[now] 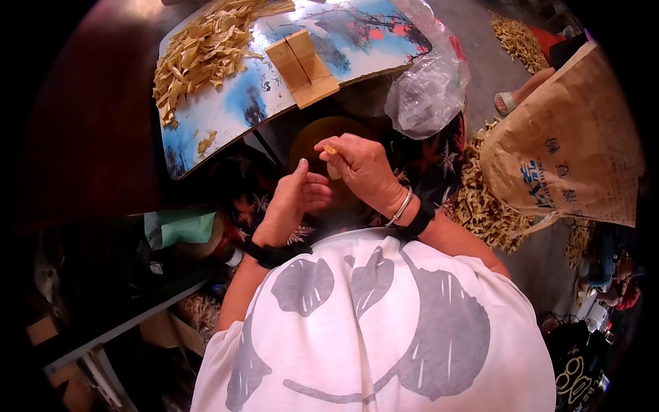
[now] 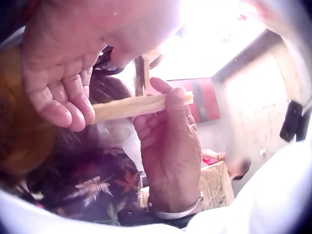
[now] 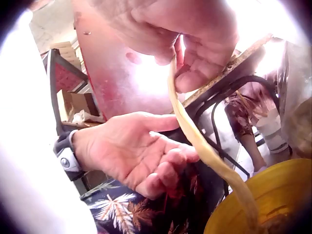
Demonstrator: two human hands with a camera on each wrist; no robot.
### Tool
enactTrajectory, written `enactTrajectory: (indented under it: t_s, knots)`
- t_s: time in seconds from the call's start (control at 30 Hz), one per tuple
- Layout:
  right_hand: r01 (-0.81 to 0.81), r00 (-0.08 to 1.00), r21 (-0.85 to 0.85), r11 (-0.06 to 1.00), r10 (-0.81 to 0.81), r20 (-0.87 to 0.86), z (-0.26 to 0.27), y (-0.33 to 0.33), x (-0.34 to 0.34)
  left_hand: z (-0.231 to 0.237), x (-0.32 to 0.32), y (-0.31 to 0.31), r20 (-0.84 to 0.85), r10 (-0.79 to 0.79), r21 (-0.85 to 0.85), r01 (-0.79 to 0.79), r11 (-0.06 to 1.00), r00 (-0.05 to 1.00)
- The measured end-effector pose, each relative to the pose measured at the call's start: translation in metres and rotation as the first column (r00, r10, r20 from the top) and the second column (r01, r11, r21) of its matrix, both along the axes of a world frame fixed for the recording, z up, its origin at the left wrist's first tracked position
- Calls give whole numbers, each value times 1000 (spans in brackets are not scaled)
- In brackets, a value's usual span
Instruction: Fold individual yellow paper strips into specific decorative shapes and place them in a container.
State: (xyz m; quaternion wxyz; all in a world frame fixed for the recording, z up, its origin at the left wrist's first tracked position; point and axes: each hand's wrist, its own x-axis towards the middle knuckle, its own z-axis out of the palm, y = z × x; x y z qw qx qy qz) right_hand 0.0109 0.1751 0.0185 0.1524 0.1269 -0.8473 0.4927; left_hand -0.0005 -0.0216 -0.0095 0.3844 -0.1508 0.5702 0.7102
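My right hand pinches a long, flat, pale yellow strip near its top end, between thumb and fingers. From there the strip hangs down over a yellow basin, as the right wrist view shows. My left hand is beside the strip, palm facing it, thumb raised and fingers relaxed. In the right wrist view the left fingertips lie right at the strip's edge. The strip also shows in the left wrist view, stretching between both hands.
Ahead is a painted table with a heap of yellowish strips and a slotted wooden block. A clear plastic bag hangs at its right edge. To the right, a brown paper sack stands by more pieces.
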Motion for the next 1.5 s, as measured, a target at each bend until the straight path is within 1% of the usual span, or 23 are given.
enactTrajectory:
  t_s: [0.07, 0.17, 0.27, 0.33, 0.4, 0.43, 0.5, 0.53, 0.57, 0.6, 0.67, 0.73, 0.8, 0.97, 1.07, 1.17, 1.2, 1.23, 1.27, 1.3, 1.33, 1.4, 1.5]
  knots:
    - [-102, 993, 20, 995, 103, -50, 0, -3, 12, -4, 5, 9, 213, 39, 255, -94, 962, 976]
    - [-175, 983, -83, 981, 169, -71, -15, -17, 28, -14, 9, 16, 165, 70, 358, -126, 925, 984]
    - [-184, 982, -26, 983, 184, 27, -17, -19, 34, -24, 8, 12, 130, 12, 329, -55, 943, 991]
    - [-127, 987, -25, 992, 124, -100, -18, -18, 34, -15, 8, 19, 39, 84, 212, -91, 973, 996]
    - [-16, 969, -89, 996, -6, -247, -18, -16, 30, -29, 1, 5, -175, 3, 103, 16, 995, 985]
    - [31, 947, -130, 991, -71, -315, -19, -17, 29, -28, -1, 3, -431, -141, -119, 99, 988, 891]
    - [64, 994, -268, 961, -86, -69, -30, -19, 24, -15, -3, 0, -714, -504, -549, 58, 834, 486]
    - [90, 996, -332, 939, -77, 52, -15, -12, 23, 1, -1, 8, -761, -546, -589, -19, 808, 351]
    - [223, 844, -613, 758, 164, 510, 3, -5, 29, 19, 4, 19, -785, -584, -611, -101, 785, 209]
    - [253, 818, -624, 740, 181, 546, 2, -2, 28, 34, 9, 31, -785, -617, -616, -188, 765, 64]
    - [309, 761, -643, 701, 224, 609, -5, -5, 21, 42, 12, 44, -800, -600, -568, -310, 763, -10]
    - [310, 814, -613, 726, 131, 567, -31, -18, 15, 43, 11, 51, -790, -607, -551, -335, 764, -87]
    - [347, 813, -637, 689, 117, 570, -30, -17, 14, 38, 10, 52, -754, -656, -614, -336, 714, -17]
    - [165, 888, -546, 821, 117, 445, -40, -13, 17, 24, -4, 47, -590, -783, -791, -334, 512, 197]
    - [134, 910, -456, 880, 73, 409, -48, -13, 13, 26, -5, 47, -728, -585, -665, -161, 729, 357]
    - [162, 855, -487, 858, 125, 503, -52, -12, 10, 19, -1, 40, -709, -546, -641, -85, 763, 447]
    - [188, 787, -681, 707, 306, 535, -50, -13, 12, 17, 0, 39, -693, -549, -646, -64, 761, 468]
    - [242, 710, -824, 512, 485, 510, -49, -15, 15, 16, 2, 41, -733, -580, -649, -110, 753, 355]
    - [321, 631, -902, 289, 645, 432, -48, -16, 17, 13, 2, 43, -746, -574, -644, -145, 752, 337]
    - [317, 621, -916, 247, 675, 397, -49, -14, 17, 7, 2, 44, -758, -570, -638, -178, 749, 318]
    - [343, 636, -903, 258, 644, 425, -50, -14, 18, 3, 2, 44, -769, -565, -631, -213, 746, 299]
    - [383, 662, -879, 284, 579, 476, -49, -12, 14, 0, 1, 42, -814, -400, -521, -224, 824, 422]
    - [393, 700, -783, 482, 396, 595, -43, -12, 8, 15, 5, 45, -764, -271, -408, -114, 906, 586]
